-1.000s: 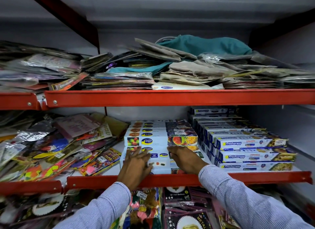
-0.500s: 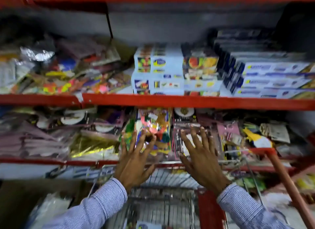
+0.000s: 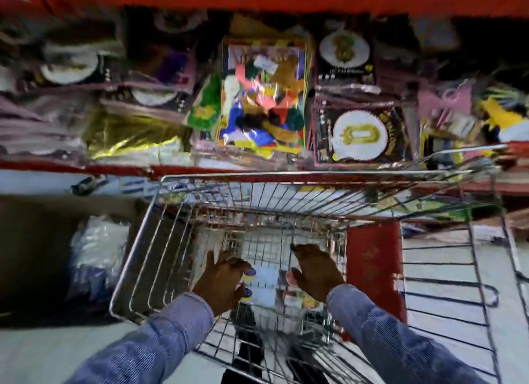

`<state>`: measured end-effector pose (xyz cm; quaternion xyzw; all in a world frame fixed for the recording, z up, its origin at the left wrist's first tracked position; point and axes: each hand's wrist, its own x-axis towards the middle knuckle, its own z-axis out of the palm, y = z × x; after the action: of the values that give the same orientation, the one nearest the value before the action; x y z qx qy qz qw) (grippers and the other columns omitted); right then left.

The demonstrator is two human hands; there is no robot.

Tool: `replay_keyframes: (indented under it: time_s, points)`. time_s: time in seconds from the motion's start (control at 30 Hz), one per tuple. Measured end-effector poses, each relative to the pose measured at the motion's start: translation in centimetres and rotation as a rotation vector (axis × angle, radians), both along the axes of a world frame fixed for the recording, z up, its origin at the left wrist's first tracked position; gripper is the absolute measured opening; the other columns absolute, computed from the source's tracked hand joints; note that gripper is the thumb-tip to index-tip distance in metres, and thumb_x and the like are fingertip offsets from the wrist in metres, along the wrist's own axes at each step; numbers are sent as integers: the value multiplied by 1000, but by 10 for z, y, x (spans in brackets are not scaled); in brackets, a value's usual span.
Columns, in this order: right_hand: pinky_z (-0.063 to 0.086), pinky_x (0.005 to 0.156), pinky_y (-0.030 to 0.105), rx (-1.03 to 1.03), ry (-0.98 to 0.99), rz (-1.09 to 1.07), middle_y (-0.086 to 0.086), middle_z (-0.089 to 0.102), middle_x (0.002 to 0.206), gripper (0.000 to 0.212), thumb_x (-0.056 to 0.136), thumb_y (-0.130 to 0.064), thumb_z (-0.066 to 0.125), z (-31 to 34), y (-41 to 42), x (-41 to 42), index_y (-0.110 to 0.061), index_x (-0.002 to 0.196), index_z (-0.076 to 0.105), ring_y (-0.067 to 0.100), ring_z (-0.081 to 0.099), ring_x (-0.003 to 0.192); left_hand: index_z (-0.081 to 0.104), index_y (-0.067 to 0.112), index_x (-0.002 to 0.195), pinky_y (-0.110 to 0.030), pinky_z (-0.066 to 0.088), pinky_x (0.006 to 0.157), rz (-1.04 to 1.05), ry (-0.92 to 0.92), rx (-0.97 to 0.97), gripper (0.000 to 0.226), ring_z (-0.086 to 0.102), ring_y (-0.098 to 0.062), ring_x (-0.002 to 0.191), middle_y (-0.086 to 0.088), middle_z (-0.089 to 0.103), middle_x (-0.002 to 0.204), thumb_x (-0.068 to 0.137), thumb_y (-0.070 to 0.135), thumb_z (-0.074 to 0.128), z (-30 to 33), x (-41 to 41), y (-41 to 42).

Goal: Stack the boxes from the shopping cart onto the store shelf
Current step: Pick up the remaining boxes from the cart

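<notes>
I am looking down into a wire shopping cart [image 3: 160, 240]. On its floor lie white boxes [image 3: 264, 283] with blue oval logos and colourful food pictures. My left hand [image 3: 221, 280] curls around their left end, thumb on top. Against their right end presses my right hand [image 3: 315, 272], fingers spread along the boxes. The boxes rest low in the cart between both hands. The red store shelf edge [image 3: 86, 166] runs just beyond the cart. The view is blurred by motion.
Packets of balloons [image 3: 262, 97] and party items [image 3: 357, 134] fill the shelf beyond the cart. A red panel [image 3: 372, 266] stands at the cart's right side. A plastic-wrapped bundle [image 3: 97, 255] sits on the floor to the left.
My view dropped from the upper shelf with the stacked boxes down to the cart. Both hands left the shelf, came down and reached onto the boxes in the cart.
</notes>
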<state>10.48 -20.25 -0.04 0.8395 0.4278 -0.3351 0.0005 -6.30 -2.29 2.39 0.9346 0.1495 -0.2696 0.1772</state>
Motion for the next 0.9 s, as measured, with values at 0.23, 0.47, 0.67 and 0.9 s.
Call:
replay_keyframes:
  time_s: [0.23, 0.47, 0.67, 0.9]
  points:
    - [42, 106, 45, -201, 126, 94, 14, 48, 146, 61, 95, -25, 51, -101, 25, -24, -16, 152, 30, 34, 46, 132, 38, 21, 146, -45, 25, 115, -182, 162, -21, 53, 35, -30, 138, -5, 47, 147, 97, 37, 53, -74, 10, 6]
    - [48, 100, 46, -211, 147, 166, 14, 51, 143, 65, 93, -34, 56, -133, 34, -22, -13, 150, 30, 34, 52, 127, 60, 16, 109, -42, 42, 95, -485, 43, 44, 19, 55, -29, 112, -4, 58, 123, 96, 22, 47, -100, 9, 8]
    - [54, 85, 47, -115, 71, 166, 18, 57, 126, 56, 93, -28, 57, -128, 32, -1, -6, 140, 35, 37, 60, 108, 53, 2, 111, -49, 55, 75, -674, 114, -34, 26, 61, -40, 95, -19, 62, 106, 89, 14, 57, -131, 3, -1]
    - [52, 77, 42, 124, -49, 133, 13, 63, 119, 60, 90, -44, 55, -93, 24, 24, -10, 136, 38, 36, 65, 99, 37, -4, 135, -47, 52, 73, -535, 185, -7, 48, 64, -41, 99, -23, 62, 119, 91, 5, 55, -153, 12, -17]
